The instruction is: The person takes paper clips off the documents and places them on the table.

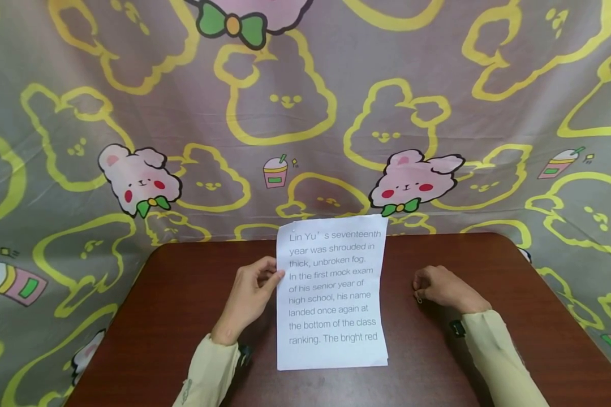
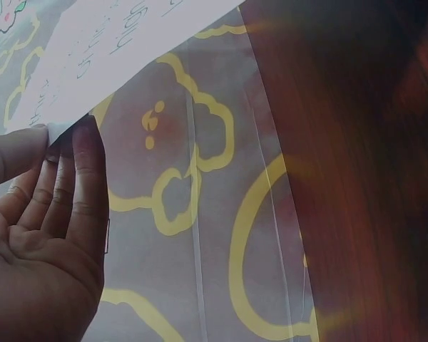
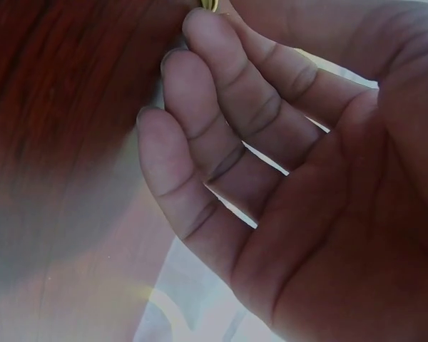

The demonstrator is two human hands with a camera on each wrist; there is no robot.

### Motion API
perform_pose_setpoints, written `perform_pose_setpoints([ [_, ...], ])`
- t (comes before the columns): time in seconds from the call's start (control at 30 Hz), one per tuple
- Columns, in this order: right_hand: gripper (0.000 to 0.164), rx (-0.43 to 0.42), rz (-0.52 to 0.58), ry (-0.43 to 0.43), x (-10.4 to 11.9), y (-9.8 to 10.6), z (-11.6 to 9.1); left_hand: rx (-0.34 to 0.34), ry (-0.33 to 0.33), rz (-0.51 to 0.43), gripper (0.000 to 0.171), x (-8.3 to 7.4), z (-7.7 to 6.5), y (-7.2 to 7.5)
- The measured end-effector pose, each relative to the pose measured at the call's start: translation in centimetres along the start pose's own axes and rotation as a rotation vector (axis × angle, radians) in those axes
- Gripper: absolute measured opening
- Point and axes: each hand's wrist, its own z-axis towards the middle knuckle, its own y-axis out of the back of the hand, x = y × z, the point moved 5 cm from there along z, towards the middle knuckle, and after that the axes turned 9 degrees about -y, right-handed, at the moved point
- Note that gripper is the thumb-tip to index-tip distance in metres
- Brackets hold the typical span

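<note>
Printed white paper [image 1: 332, 353] is held up over the table, its large black text facing me. At its lower right corner a second edge shows, as of more than one sheet. My left hand [image 1: 249, 295] pinches the left edge between thumb and fingers; in the left wrist view the thumb lies on the printed side of the paper [image 2: 121, 53]. To the right, apart from the paper, my right hand [image 1: 445, 289] pinches a small gold wire paper clip [image 1: 419, 298]. Only the end of the clip [image 3: 210, 4] shows in the right wrist view, above the curled fingers.
The dark red-brown wooden table [image 1: 183, 294] has rounded far corners. Behind it hangs a grey curtain [image 1: 305, 164] printed with yellow rabbit outlines, close against the far edge. Dark bands sit at both cream sleeves [image 1: 209, 367].
</note>
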Motion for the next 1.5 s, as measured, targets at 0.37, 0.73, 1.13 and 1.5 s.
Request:
perform_pose_setpoints([
  [0.37, 0.007, -0.023, -0.008, -0.023, 0.1, 0.8, 0.1, 0.005, -0.024, 0.008, 0.009, 0.0, 0.3, 0.0],
  [0.73, 0.007, -0.059, -0.011, -0.032, 0.8, 1.6, -0.2, 0.005, -0.021, 0.018, 0.008, 0.1, 0.4, -0.1],
  [1.13, 0.005, -0.123, -0.022, -0.028, 2.2, 3.0, -0.9, 0.009, -0.003, 0.018, 0.007, 0.1, 0.3, -0.2],
  [1.5, 0.006, -0.238, -0.050, 0.037, 4.8, 4.2, -2.2, 0.014, -0.009, 0.020, 0.007, 0.2, 0.0, -0.4],
])
